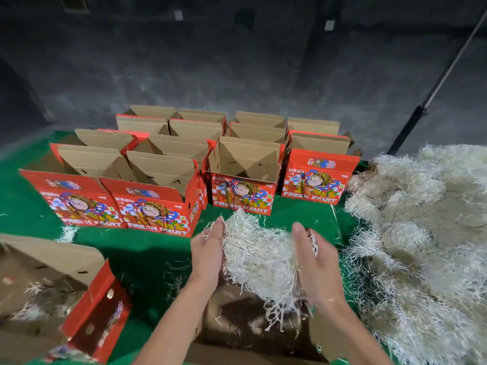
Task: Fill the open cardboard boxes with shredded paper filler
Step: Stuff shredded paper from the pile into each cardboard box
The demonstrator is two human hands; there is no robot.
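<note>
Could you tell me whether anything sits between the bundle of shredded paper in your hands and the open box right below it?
Nothing visible does. The shredded paper bundle, held between the left hand and right hand, hangs directly over the open box, strands already dangling inside.

Both hands are up with a clump of pale shredded paper filler (259,256) pressed between them — left hand (208,255) and right hand (315,262), fingers straight, right over an open brown cardboard box (237,325). Rows of red printed "FRESH FRUIT" boxes (155,201) stand open on the green mat (147,248) — a big heap of loose filler (421,233) sits to the right.
</note>
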